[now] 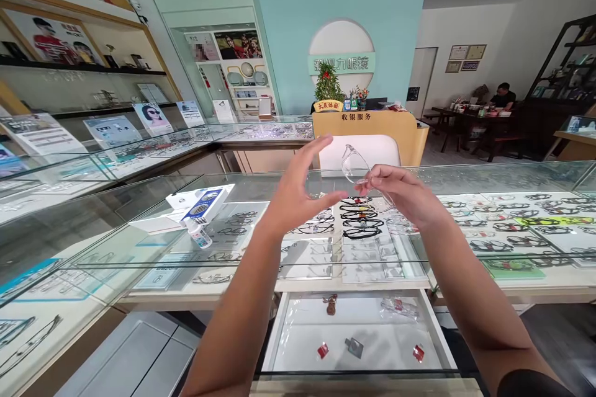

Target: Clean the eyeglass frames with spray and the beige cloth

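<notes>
The right hand (403, 191) is pinching a clear eyeglass frame (356, 165) between thumb and fingers, and the frame is hanging in the air above the glass-topped desk (167, 303). The left hand (298, 191) is holding nothing; its thumb and fingers are standing wide apart, near the frame without touching it. Since only one hand is bearing the frame, a loosening pinch could be sending it down onto the glass. A careless left fingertip could be smudging the lens or bending a slender temple. A swinging left forearm could be toppling the small white bottle (199, 234).
</notes>
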`<state>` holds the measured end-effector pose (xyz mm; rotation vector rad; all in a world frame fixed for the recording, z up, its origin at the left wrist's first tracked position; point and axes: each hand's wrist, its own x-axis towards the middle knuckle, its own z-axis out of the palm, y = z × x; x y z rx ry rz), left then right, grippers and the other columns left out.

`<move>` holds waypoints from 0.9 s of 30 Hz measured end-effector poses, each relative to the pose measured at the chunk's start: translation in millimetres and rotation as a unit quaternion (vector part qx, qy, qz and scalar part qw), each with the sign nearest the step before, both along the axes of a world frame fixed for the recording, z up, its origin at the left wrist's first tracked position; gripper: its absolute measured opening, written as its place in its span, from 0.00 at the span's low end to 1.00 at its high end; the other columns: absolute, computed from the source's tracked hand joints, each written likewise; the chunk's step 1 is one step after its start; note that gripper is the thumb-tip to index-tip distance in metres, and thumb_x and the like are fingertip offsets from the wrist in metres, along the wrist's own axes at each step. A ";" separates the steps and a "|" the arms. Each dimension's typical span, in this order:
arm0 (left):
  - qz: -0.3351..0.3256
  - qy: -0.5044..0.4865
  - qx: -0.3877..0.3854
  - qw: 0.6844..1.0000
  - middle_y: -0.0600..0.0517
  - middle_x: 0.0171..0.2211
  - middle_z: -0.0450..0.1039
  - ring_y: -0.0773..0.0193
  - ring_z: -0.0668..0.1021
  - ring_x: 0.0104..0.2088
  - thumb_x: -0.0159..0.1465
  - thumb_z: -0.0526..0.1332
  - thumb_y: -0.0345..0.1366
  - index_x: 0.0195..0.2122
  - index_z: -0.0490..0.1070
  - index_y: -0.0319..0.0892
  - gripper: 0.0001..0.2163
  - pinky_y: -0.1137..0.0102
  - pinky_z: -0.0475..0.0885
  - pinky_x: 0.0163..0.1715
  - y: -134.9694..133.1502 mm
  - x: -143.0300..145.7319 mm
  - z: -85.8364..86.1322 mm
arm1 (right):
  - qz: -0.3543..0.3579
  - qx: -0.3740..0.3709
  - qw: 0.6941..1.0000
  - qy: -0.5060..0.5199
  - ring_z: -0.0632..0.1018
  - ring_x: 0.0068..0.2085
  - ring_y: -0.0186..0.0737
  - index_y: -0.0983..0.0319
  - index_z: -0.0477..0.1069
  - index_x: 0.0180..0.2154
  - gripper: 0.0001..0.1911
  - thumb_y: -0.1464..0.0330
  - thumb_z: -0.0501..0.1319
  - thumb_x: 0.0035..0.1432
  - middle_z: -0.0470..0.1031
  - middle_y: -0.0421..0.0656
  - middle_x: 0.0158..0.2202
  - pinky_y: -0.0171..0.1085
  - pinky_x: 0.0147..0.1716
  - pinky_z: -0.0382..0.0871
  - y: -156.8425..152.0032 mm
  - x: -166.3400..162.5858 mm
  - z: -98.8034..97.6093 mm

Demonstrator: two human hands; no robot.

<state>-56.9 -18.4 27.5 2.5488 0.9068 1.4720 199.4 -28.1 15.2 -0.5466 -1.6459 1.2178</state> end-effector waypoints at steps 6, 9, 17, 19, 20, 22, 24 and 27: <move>0.021 -0.016 0.089 0.996 0.45 0.69 0.73 0.46 0.73 0.70 0.63 0.73 0.56 0.71 0.67 0.54 0.36 0.48 0.67 0.71 -12.2 16.7 2.4 | -0.022 0.026 0.998 -0.049 0.81 0.43 0.44 0.56 0.81 0.36 0.08 0.62 0.67 0.68 0.82 0.40 0.35 0.46 0.54 0.70 -4.5 9.6 16.6; 0.041 -0.023 0.102 0.994 0.46 0.61 0.80 0.48 0.79 0.63 0.64 0.73 0.55 0.64 0.75 0.53 0.29 0.50 0.72 0.65 -8.4 18.2 -0.2 | -0.029 0.035 0.996 -0.082 0.80 0.41 0.44 0.55 0.80 0.35 0.09 0.62 0.66 0.68 0.81 0.40 0.33 0.46 0.51 0.70 -10.7 15.2 21.5; 0.019 0.022 0.102 0.994 0.46 0.56 0.83 0.49 0.82 0.57 0.63 0.74 0.53 0.62 0.76 0.52 0.27 0.54 0.75 0.60 -16.1 21.3 -0.7 | -0.075 0.064 0.986 -0.131 0.78 0.39 0.41 0.56 0.79 0.35 0.09 0.63 0.65 0.70 0.80 0.40 0.34 0.43 0.47 0.68 -15.4 24.6 21.0; 0.020 0.014 0.112 0.993 0.46 0.55 0.83 0.50 0.82 0.57 0.64 0.74 0.52 0.59 0.77 0.52 0.25 0.54 0.75 0.60 -13.5 22.8 -1.4 | -0.077 0.073 0.985 -0.138 0.77 0.39 0.41 0.56 0.78 0.35 0.09 0.64 0.64 0.70 0.80 0.39 0.34 0.43 0.47 0.68 -12.8 25.3 18.6; 0.020 0.010 0.113 0.993 0.46 0.55 0.82 0.50 0.82 0.57 0.64 0.73 0.52 0.58 0.78 0.52 0.23 0.54 0.75 0.60 -11.5 23.5 -1.7 | -0.078 0.078 0.984 -0.143 0.77 0.39 0.41 0.56 0.78 0.35 0.09 0.64 0.64 0.70 0.79 0.39 0.34 0.43 0.46 0.67 -11.5 25.2 17.7; 0.021 0.011 0.110 0.994 0.46 0.55 0.82 0.51 0.82 0.57 0.65 0.73 0.52 0.57 0.78 0.51 0.22 0.55 0.75 0.59 -7.3 24.5 -2.2 | -0.086 0.087 0.981 -0.154 0.77 0.40 0.42 0.56 0.78 0.35 0.10 0.63 0.64 0.71 0.79 0.40 0.34 0.43 0.46 0.66 -9.1 24.6 16.6; 0.021 0.022 0.101 0.994 0.46 0.55 0.81 0.51 0.82 0.57 0.66 0.72 0.53 0.57 0.77 0.50 0.22 0.55 0.75 0.59 -4.1 25.1 -2.2 | -0.095 0.091 0.978 -0.160 0.77 0.40 0.42 0.56 0.78 0.34 0.11 0.63 0.63 0.71 0.79 0.40 0.34 0.43 0.46 0.66 -7.1 23.6 16.3; 0.029 0.026 0.094 0.995 0.46 0.54 0.81 0.52 0.82 0.56 0.66 0.71 0.55 0.57 0.77 0.50 0.23 0.57 0.76 0.57 -1.9 25.6 -1.3 | -0.098 0.100 0.978 -0.154 0.76 0.39 0.41 0.56 0.77 0.33 0.11 0.63 0.64 0.71 0.79 0.39 0.34 0.43 0.46 0.66 -4.5 22.3 16.5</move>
